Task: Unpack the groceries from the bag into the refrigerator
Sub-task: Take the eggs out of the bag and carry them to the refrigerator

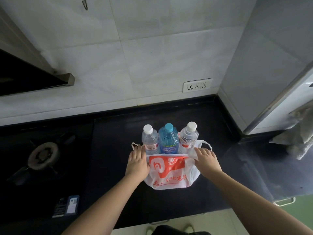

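Both forearms reach to a white plastic bag with red print (171, 173) on the black counter (118, 167). The left hand (137, 161) presses flat on its left edge, fingers straight; the right hand (207, 160) pinches its right rim. Behind the bag stand three bottles (touching): a white-capped clear bottle (149, 141), a blue bottle (168, 140), another clear bottle (188, 137).

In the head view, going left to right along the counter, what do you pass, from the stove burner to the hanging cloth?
Gas burner → left hand → white-capped bottle → blue bottle → second white-capped bottle → right hand → refrigerator edge → grey cloth.
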The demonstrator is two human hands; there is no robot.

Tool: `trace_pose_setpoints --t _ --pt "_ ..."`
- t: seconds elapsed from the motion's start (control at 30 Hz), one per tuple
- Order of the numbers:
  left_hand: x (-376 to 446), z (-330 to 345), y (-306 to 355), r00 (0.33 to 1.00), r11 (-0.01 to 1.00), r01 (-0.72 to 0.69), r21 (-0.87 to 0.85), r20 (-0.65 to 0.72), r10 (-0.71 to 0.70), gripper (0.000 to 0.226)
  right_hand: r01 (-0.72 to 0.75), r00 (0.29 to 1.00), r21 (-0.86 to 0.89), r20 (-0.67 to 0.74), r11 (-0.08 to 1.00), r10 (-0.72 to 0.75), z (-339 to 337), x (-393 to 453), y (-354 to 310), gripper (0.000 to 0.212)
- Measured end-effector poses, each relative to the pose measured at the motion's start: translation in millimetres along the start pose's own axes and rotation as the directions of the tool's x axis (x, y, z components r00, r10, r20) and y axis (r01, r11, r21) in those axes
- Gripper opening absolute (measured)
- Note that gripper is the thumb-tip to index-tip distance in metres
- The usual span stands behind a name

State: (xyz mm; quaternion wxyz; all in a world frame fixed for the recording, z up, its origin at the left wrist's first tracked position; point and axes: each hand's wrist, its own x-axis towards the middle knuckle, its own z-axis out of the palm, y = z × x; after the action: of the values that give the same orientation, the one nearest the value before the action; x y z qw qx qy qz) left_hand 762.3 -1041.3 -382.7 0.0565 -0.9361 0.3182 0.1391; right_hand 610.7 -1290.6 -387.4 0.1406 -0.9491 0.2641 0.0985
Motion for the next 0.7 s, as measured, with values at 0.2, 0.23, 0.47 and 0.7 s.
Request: trace_pose_setpoints --t 0.2,0.23,0.47,0.7 --pt "-25.7 8.2 1.1 0.987 0.996 -0.093 0.004 -0.13 0.093 0.053 0.24 0.953 -0.031 -0.185 0.97 -0.241 15.9 -20.2 3.2 0.046" --pt "-28.9 8.4 -0.8 0.979 0.992 -0.126 0.005 -0.161 0.125 0.048 0.277 0.939 -0.028 -0.202 0.961 -0.277 18.1 -23.3 2.3 0.048" --pt "-38.7 10.0 -17.0 0.872 0.938 -0.345 0.032 -0.359 0.333 0.036 0.346 0.892 -0.024 -0.303 0.938 -0.336 16.9 -35.4 -0.8 0.034" --pt "-41.1 5.5 -30.3 0.726 0.817 -0.573 0.066 -0.421 0.543 0.027 0.421 0.81 -0.061 -0.424 0.905 -0.405 10.9 -42.1 0.1 0.017"
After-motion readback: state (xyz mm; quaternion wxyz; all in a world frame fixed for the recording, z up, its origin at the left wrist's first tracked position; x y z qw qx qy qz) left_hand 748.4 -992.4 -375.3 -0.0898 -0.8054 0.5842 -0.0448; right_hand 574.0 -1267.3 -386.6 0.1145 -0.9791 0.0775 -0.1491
